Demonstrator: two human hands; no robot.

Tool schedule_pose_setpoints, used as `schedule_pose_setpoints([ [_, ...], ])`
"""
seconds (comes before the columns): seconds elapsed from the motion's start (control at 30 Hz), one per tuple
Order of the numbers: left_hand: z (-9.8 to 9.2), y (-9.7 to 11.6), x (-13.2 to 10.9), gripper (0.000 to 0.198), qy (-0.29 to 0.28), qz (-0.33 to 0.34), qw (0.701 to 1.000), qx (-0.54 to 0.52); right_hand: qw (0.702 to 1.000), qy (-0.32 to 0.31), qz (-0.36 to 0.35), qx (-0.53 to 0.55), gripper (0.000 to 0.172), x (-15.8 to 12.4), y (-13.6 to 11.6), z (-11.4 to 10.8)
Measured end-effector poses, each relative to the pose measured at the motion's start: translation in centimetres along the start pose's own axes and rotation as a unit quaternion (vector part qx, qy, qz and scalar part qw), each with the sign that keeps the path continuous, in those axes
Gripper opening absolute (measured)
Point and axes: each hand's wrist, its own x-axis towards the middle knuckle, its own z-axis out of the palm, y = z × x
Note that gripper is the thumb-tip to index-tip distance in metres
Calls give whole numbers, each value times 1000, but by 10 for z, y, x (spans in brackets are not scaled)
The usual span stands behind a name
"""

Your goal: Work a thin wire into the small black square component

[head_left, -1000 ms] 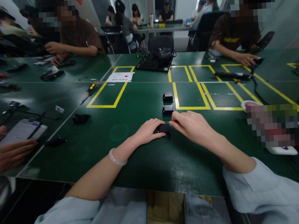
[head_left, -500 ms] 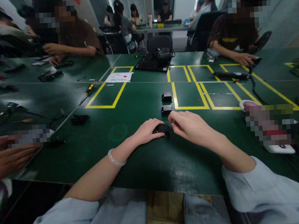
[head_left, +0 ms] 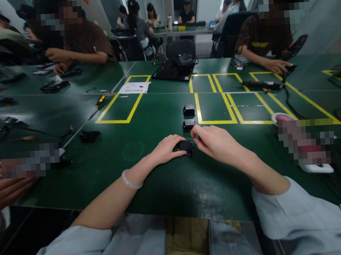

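Both hands had kept their pose; the handling seemed steady.
Frame centre: left hand (head_left: 167, 149) pinched a near block (head_left: 185, 145), fingers slightly parted; right hand (head_left: 214, 140) curled beside it, contents untellable; middle block (head_left: 189, 124) and far block (head_left: 189, 110) lay beyond.

1. I see a small, black, plastic-looking rectangular block (head_left: 184, 146) pinched at its nine o'clock end.
2. A second such block (head_left: 188, 124) sits at its twelve o'clock.
3. A third such block (head_left: 188, 110) sits just beyond, apart.
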Motion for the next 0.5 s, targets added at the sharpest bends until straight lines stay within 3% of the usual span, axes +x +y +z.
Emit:
schedule_pose_setpoints([
  [0.3, 0, 0, 0, 43, -2, -1, 1000, 1, 998, -9, 55, -6, 20, 2, 3, 2],
  [0.5, 0, -1, -1, 42, 2, -1, 1000, 3, 999, 11, 30, 25, 16, 2, 6, 4],
])
